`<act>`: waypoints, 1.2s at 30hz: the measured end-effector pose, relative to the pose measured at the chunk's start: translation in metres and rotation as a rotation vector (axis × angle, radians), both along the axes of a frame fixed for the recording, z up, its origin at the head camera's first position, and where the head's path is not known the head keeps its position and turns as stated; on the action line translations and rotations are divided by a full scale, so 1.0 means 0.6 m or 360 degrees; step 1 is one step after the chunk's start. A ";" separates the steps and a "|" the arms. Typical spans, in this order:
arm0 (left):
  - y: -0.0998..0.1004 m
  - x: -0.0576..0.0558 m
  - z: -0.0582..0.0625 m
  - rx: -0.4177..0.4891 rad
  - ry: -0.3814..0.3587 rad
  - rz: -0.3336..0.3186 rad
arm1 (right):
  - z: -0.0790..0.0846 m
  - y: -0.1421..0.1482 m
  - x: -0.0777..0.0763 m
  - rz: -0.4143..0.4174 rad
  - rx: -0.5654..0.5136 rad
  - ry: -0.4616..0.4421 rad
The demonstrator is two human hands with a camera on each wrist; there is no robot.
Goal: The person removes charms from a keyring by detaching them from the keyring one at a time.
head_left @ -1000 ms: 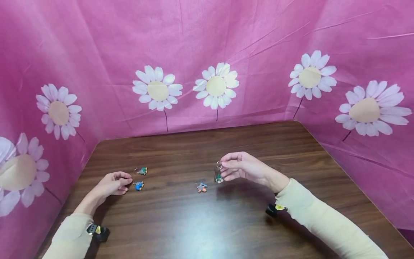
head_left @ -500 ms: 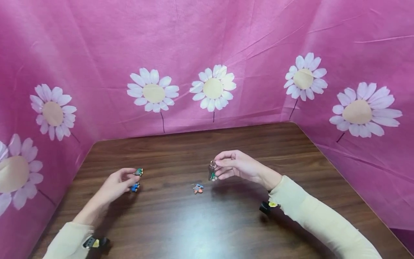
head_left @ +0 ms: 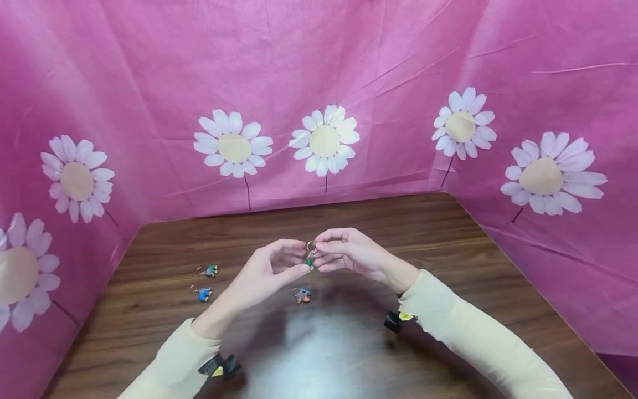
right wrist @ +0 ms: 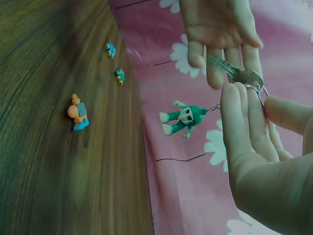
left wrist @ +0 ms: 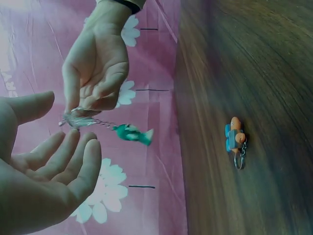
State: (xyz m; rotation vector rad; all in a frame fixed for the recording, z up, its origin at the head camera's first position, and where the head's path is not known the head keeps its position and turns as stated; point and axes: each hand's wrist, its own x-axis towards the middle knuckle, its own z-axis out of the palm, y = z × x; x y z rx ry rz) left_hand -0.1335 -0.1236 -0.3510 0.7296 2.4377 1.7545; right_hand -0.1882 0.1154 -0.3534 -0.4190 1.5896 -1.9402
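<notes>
Over the middle of the table, my right hand (head_left: pixel 356 252) pinches a metal key ring (right wrist: pixel 264 94) between thumb and fingers. Several keys (right wrist: pixel 237 72) are on the ring. A green figure keychain (right wrist: pixel 190 117) with pale feet dangles from it on a short chain. My left hand (head_left: pixel 259 271) is held up close to the keys from the left, its thumb and fingers spread apart. Some fingertips appear to reach the keys in the left wrist view, but whether they touch I cannot tell.
Below the hands an orange and blue figure keychain (head_left: pixel 302 296) lies on the wooden table (head_left: pixel 399 221). Farther left lie a green and grey keychain (head_left: pixel 211 271) and a blue one (head_left: pixel 203 293). A pink cloth (head_left: pixel 279 66) with printed daisies surrounds the table's back and sides.
My left hand has left the blue and green keychains at the left and moved right to the keys. The right hand, still pinching the ring, has shifted slightly left.
</notes>
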 end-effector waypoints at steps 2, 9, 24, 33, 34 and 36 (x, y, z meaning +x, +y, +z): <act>0.007 -0.003 -0.001 -0.0009 0.0040 0.0032 | 0.002 0.002 0.002 -0.0005 -0.0011 -0.0007; 0.023 -0.006 -0.014 -0.0077 0.0168 0.0162 | 0.005 0.014 0.011 0.0014 -0.0022 0.0018; 0.027 0.021 -0.041 -0.0260 0.0170 0.0451 | -0.010 0.013 0.036 0.0106 -0.0045 0.0093; 0.026 0.039 -0.045 -0.0148 -0.0022 0.0306 | -0.024 0.017 0.043 0.0190 -0.0048 0.0163; 0.027 0.041 -0.045 -0.0106 -0.0035 0.0254 | -0.024 0.016 0.044 0.0192 -0.0050 0.0165; 0.030 0.044 -0.043 -0.0051 -0.0049 0.0166 | -0.027 0.017 0.047 0.0185 -0.0048 0.0176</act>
